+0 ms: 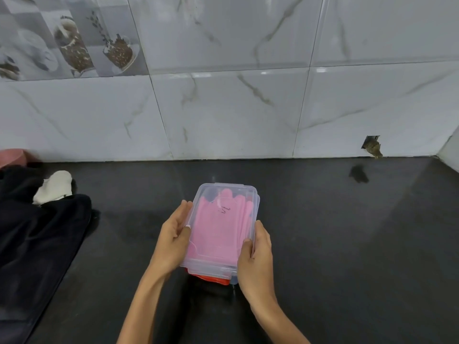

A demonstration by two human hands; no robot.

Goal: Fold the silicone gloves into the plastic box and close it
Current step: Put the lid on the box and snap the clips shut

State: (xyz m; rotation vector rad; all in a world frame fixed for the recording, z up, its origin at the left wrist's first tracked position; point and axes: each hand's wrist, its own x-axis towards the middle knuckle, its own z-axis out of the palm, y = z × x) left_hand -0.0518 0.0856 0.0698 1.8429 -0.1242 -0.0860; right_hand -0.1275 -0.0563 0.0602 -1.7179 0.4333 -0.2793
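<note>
A clear plastic box (210, 192) with its lid on sits at the middle of the dark counter. Pink silicone gloves (218, 229) lie flat inside, seen through the lid. A red-orange piece (211, 279) shows under the box's near end. My left hand (173, 242) grips the box's left side, thumb on the lid. On the right near corner, my right hand (255, 259) holds the box with its thumb pressed on the lid.
The black counter (335, 232) runs back to a marble-tiled wall (236, 108). Dark cloth (37, 232) and a white cloth (53, 186) lie at the left, with a pink object (11, 157) behind them. A chipped hole in the wall (371, 146) is at the right.
</note>
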